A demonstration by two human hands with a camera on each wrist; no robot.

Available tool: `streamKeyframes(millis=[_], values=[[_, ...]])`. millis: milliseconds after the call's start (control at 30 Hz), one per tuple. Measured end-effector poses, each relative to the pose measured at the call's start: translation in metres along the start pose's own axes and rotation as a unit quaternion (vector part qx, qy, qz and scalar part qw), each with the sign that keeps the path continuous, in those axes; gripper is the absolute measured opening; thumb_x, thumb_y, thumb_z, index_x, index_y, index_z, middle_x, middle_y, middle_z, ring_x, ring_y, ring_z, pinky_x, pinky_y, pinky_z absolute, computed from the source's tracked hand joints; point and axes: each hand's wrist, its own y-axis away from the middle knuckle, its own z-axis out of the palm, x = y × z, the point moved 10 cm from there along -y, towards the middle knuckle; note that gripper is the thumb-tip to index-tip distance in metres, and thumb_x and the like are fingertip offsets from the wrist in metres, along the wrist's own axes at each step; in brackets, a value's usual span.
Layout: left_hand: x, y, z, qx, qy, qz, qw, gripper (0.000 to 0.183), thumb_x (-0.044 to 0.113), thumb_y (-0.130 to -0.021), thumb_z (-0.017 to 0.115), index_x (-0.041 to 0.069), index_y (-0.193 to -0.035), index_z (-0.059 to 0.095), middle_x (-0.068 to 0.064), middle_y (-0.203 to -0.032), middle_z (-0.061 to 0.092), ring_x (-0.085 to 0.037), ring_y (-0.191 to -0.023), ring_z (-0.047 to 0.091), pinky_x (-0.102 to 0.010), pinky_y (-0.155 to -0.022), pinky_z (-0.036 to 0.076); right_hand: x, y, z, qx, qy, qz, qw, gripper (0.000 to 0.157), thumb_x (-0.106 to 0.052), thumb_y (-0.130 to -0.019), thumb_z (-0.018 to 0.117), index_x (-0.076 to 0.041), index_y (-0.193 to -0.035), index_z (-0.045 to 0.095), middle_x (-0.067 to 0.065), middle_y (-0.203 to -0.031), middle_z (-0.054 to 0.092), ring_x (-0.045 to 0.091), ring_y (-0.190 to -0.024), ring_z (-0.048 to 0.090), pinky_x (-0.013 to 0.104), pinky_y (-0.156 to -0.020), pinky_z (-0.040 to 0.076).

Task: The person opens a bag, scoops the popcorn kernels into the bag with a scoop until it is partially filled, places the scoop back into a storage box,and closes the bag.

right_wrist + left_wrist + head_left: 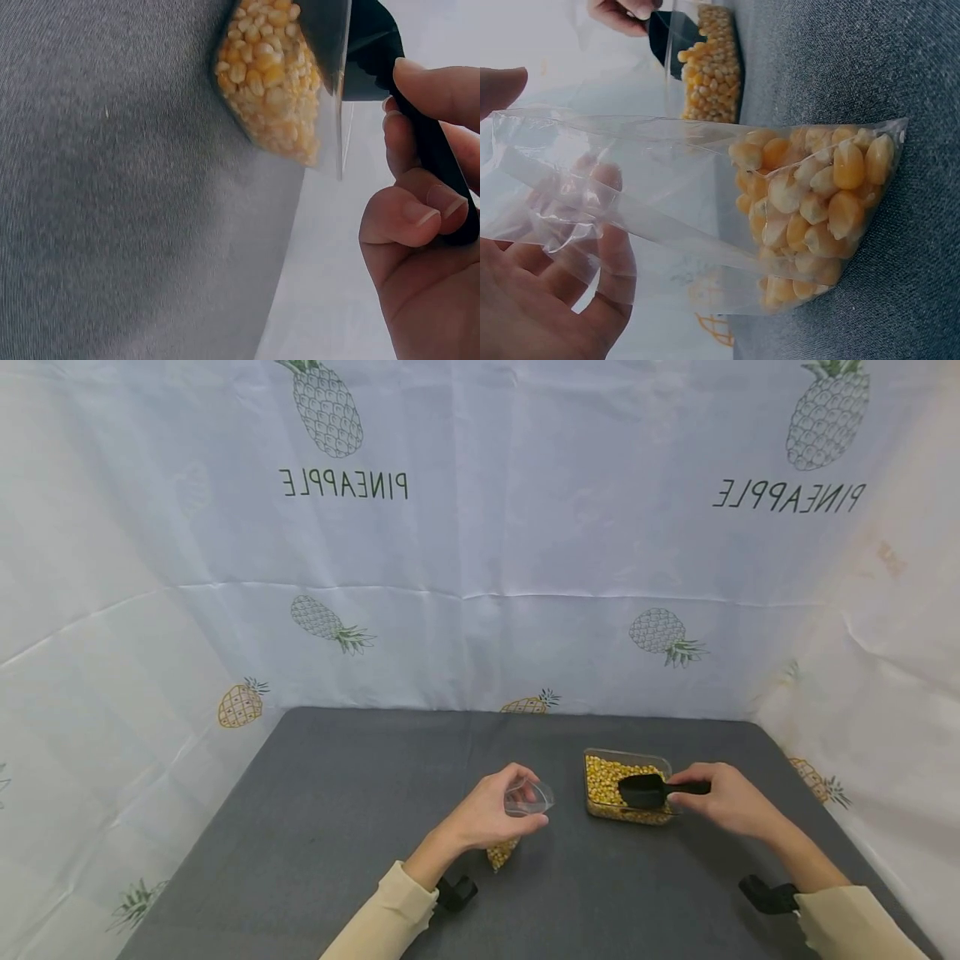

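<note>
My left hand [491,810] curls round the mouth of a clear plastic bag [667,202], holding it spread apart. Corn kernels [810,202] fill the bag's lower end, which rests on the table in the left wrist view. Off to the right, my right hand [723,797] grips the handle of a black scoop [643,791], thumb on one side and fingers curled on the other. The scoop's head is over and partly in a clear rectangular container [628,752] of corn kernels [604,777]. How much the scoop carries is hidden.
Both hands work above a dark grey table [360,785]. A white curtain [525,543] printed with pineapples hangs behind the table and along both sides. A black wrist mount [457,893] sits under the left wrist, another mount [768,895] by the right.
</note>
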Motion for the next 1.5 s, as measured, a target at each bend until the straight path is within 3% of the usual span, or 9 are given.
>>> streamKeyframes(millis=[167, 367, 567, 667, 800, 1200, 1500], values=[[0.000, 0.000, 0.000, -0.003, 0.002, -0.001, 1.0000, 0.045, 0.031, -0.093, 0.073, 0.010, -0.129, 0.056, 0.003, -0.106, 0.061, -0.009, -0.099, 0.062, -0.030, -0.089, 0.053, -0.001, -0.002, 0.004, 0.004, 0.002, 0.006, 1.000, 0.029, -0.020, -0.095, 0.074, -0.001, -0.117, 0.073, 0.010, -0.108, 0.069, 0.007, -0.077, 0.058, 0.030, -0.060, 0.047], [-0.001, 0.000, 0.000, -0.004, 0.000, -0.003, 1.0000, 0.044, 0.031, -0.093, 0.073, 0.011, -0.128, 0.056, 0.003, -0.106, 0.061, -0.008, -0.098, 0.061, -0.029, -0.088, 0.053, -0.005, -0.003, 0.009, 0.019, 0.012, 0.009, 1.000, 0.029, -0.019, -0.093, 0.075, -0.001, -0.116, 0.073, 0.009, -0.108, 0.069, 0.019, -0.087, 0.062, 0.031, -0.064, 0.049], [-0.002, 0.001, 0.000, -0.006, 0.000, -0.006, 1.0000, 0.045, 0.031, -0.093, 0.073, 0.011, -0.128, 0.056, 0.004, -0.106, 0.061, -0.008, -0.099, 0.061, -0.029, -0.088, 0.053, -0.012, -0.009, 0.014, 0.023, 0.017, -0.011, 1.000, 0.024, -0.017, -0.092, 0.076, -0.002, -0.112, 0.075, 0.006, -0.103, 0.069, 0.016, -0.083, 0.061, 0.031, -0.061, 0.044], [-0.002, 0.001, 0.000, -0.006, 0.003, -0.010, 0.9999, 0.044, 0.032, -0.093, 0.073, 0.011, -0.129, 0.056, 0.005, -0.106, 0.061, -0.009, -0.099, 0.062, -0.029, -0.089, 0.054, -0.014, -0.012, 0.019, 0.020, 0.019, -0.017, 0.999, 0.024, -0.016, -0.092, 0.076, -0.003, -0.111, 0.075, 0.013, -0.109, 0.070, 0.033, -0.100, 0.066, 0.040, -0.072, 0.053], [-0.004, 0.001, 0.002, -0.007, 0.001, -0.012, 0.9999, 0.044, 0.033, -0.094, 0.073, 0.012, -0.129, 0.056, 0.006, -0.106, 0.060, -0.007, -0.098, 0.062, -0.029, -0.089, 0.054, -0.014, -0.015, 0.028, 0.007, 0.009, -0.010, 1.000, 0.026, -0.016, -0.093, 0.075, -0.001, -0.113, 0.075, 0.021, -0.116, 0.069, 0.051, -0.116, 0.058, 0.052, -0.080, 0.055], [-0.002, 0.001, 0.000, -0.004, -0.004, -0.009, 0.9999, 0.043, 0.032, -0.093, 0.073, 0.013, -0.128, 0.056, 0.006, -0.105, 0.061, -0.007, -0.098, 0.061, -0.029, -0.088, 0.054, -0.012, -0.015, 0.030, 0.012, 0.016, -0.009, 1.000, 0.031, -0.021, -0.096, 0.072, 0.001, -0.118, 0.071, 0.019, -0.117, 0.068, 0.048, -0.115, 0.059, 0.058, -0.086, 0.052], [-0.003, 0.001, 0.002, -0.006, 0.000, -0.006, 1.0000, 0.043, 0.033, -0.094, 0.073, 0.012, -0.128, 0.056, 0.005, -0.105, 0.061, -0.007, -0.098, 0.061, -0.029, -0.089, 0.054, 0.000, -0.005, 0.022, 0.029, 0.005, 0.015, 0.999, 0.032, -0.026, -0.097, 0.071, -0.003, -0.119, 0.072, 0.024, -0.124, 0.065, 0.055, -0.124, 0.050, 0.067, -0.094, 0.044]])
